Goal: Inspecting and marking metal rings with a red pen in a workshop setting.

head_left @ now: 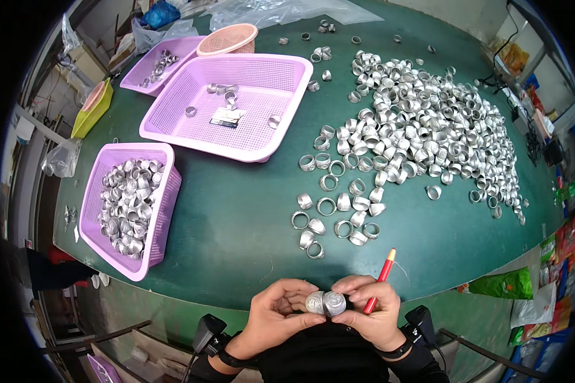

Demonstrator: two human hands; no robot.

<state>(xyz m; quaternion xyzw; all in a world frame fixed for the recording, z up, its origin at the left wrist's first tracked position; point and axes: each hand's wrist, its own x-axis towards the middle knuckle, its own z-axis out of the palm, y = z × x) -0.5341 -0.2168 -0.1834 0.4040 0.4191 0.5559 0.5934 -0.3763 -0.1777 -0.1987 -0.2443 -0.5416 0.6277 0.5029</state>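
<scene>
Close to the table's near edge, my left hand (282, 313) is closed with its fingertips on a silver metal ring (314, 302). Side by side with it, a second metal ring (334, 304) is pinched in my right hand (372, 314); the two rings touch. Both show a raised pattern on their wide faces. A red marking pencil (381, 278) with a pale orange end is also held in my right hand, slanting up past the fingers. Beyond my hands, several loose rings (326, 206) lie scattered on the green table (236, 223).
A large pile of rings (434, 121) covers the right side of the table. A small purple basket (170, 210) full of rings stands at left. Behind it are a large purple basket (262, 153) with a few rings, another purple basket (131, 80) and a pink basket (227, 39).
</scene>
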